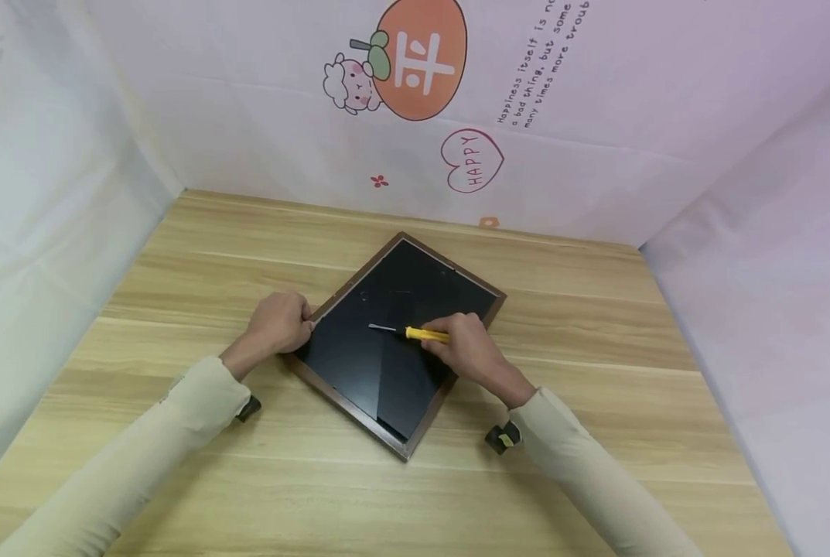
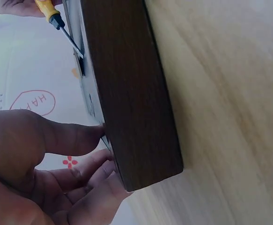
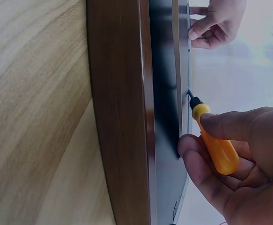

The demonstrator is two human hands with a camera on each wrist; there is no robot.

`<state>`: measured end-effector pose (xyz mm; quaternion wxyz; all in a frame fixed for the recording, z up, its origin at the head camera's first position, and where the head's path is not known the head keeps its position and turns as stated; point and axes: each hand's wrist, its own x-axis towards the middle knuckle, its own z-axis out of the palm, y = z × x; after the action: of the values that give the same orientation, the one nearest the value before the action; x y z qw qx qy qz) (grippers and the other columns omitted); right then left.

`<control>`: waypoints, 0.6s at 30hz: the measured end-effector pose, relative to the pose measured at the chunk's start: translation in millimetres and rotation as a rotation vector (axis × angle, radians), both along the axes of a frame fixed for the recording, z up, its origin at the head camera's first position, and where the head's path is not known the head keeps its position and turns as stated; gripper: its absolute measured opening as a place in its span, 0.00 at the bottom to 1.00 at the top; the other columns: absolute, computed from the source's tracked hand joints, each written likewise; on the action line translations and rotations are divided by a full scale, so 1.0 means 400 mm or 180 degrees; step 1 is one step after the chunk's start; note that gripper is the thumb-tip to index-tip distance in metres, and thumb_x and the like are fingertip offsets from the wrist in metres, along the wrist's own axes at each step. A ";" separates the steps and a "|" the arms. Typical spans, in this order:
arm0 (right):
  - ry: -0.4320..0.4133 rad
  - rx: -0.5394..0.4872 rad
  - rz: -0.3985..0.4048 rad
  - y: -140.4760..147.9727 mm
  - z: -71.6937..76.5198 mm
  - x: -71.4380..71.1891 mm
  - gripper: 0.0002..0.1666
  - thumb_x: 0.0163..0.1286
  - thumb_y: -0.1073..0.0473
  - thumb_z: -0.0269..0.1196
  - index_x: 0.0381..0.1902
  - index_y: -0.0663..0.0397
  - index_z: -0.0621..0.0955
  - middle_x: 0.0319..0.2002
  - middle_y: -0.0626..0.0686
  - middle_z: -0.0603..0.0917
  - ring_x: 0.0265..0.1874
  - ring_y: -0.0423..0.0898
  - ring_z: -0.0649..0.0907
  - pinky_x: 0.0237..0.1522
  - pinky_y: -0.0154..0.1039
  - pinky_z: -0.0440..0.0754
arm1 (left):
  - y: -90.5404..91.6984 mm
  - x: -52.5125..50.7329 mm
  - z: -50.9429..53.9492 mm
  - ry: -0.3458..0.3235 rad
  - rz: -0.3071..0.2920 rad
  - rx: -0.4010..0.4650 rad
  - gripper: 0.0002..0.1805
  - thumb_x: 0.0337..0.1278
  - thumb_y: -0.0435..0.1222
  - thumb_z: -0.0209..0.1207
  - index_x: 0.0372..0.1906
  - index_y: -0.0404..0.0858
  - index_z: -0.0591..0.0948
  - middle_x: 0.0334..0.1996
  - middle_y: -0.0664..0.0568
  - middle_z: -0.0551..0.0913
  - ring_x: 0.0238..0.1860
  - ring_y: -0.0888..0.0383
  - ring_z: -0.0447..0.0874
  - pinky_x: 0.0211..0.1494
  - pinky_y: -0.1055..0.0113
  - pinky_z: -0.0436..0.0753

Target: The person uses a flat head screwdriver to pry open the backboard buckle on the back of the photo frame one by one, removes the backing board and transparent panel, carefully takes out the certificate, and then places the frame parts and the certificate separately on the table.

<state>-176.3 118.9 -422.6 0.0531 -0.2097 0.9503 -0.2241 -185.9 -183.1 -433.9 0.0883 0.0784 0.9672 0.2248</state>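
Observation:
A brown picture frame (image 1: 359, 418) lies turned at an angle on the table, with a glossy black panel (image 1: 348, 352) inside its rim. At its left corner my left hand (image 1: 278, 321) pinches the edge; the left wrist view has the thumb (image 2: 75, 138) against the rim and the other fingers curled by the corner. My right hand (image 1: 469, 344) holds a screwdriver (image 3: 218, 145) by its yellow handle, thumb on top and fingers curled beneath. Its thin metal shaft (image 1: 382, 328) points left across the panel. Whether the tip touches the panel I cannot tell.
The wood-grain table (image 1: 575, 309) extends around the frame. A white printed cloth wall (image 1: 261, 131) stands behind, and plain pale walls rise at the left and right. Dark wrist devices (image 1: 503, 438) sit below both cuffs.

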 end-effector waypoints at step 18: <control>-0.0045 0.0002 0.0012 -0.003 -0.002 -0.001 0.15 0.65 0.58 0.68 0.48 0.57 0.87 0.44 0.55 0.89 0.35 0.43 0.84 0.37 0.37 0.85 | -0.008 -0.064 0.032 -0.0971 -0.0493 -0.0080 0.28 0.69 0.38 0.54 0.09 0.46 0.62 0.08 0.61 0.59 0.11 0.66 0.57 0.16 0.74 0.60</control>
<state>-176.7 117.9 -423.6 0.0604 -0.2099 0.9495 -0.2252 -211.7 -186.2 -421.2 0.2521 0.1166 0.9364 0.2144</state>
